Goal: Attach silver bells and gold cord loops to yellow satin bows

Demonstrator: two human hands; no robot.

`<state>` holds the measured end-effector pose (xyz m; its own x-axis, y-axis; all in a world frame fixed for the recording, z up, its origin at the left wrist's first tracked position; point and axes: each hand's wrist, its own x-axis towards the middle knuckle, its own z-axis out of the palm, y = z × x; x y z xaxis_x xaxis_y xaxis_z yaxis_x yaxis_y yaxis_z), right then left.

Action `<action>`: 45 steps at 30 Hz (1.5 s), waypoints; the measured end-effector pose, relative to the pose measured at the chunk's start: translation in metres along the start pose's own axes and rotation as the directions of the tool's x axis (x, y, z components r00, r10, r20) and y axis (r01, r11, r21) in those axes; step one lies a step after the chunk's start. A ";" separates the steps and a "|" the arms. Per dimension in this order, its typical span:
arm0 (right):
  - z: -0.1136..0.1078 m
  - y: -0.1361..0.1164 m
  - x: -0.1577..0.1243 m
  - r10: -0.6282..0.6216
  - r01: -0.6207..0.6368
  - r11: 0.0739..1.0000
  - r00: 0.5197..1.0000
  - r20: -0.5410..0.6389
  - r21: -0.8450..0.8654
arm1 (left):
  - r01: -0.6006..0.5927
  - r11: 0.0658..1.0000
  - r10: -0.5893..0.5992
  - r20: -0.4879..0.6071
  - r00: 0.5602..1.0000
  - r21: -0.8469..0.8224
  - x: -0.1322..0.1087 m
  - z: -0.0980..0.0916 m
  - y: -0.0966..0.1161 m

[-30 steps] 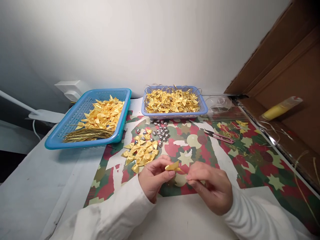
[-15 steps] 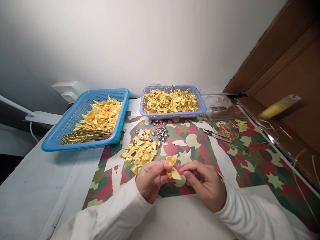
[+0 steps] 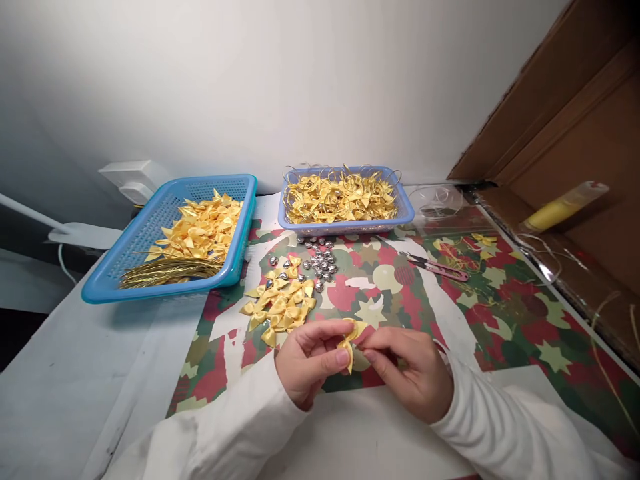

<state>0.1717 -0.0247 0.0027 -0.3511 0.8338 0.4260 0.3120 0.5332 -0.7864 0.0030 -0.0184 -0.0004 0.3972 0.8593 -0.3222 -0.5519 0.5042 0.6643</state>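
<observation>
Left hand point(image 3: 310, 359): thumb and fingers pinched on one yellow bow point(image 3: 355, 331), held over the patterned sheet point(image 3: 420, 307). Right hand point(image 3: 411, 373): thumb and index fingertips closed together just beside the bow; cannot tell what, if anything, they grip. Loose bows point(image 3: 283, 307) and silver bells point(image 3: 324, 261) lie beyond. Farther back, blue basket point(image 3: 150, 295) and lavender basket point(image 3: 345, 229) contain more bows; pink-handled snips point(image 3: 445, 270) lie to the right.
</observation>
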 end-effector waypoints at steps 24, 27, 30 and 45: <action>-0.003 -0.004 0.004 -0.048 0.048 0.998 0.999 -0.004 -0.027 | 0.050 0.998 -0.053 -0.133 0.990 -0.025 -0.007 0.014 0.010; -0.003 -0.004 0.005 -0.058 0.057 0.998 0.998 -0.010 -0.037 | 0.057 0.998 -0.060 -0.128 0.990 -0.026 -0.007 0.014 0.009; -0.003 -0.004 0.006 -0.062 0.061 0.997 0.998 -0.009 -0.040 | 0.050 0.998 -0.052 -0.120 0.991 -0.023 -0.007 0.013 0.008; -0.005 -0.003 0.006 -0.120 0.121 0.989 0.993 0.013 -0.083 | 0.028 0.998 -0.024 -0.082 0.996 0.054 -0.004 0.011 0.006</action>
<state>0.1735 -0.0208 0.0100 -0.3974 0.7616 0.5119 0.3397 0.6403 -0.6889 0.0062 -0.0195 0.0123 0.3490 0.8513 -0.3919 -0.5002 0.5228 0.6902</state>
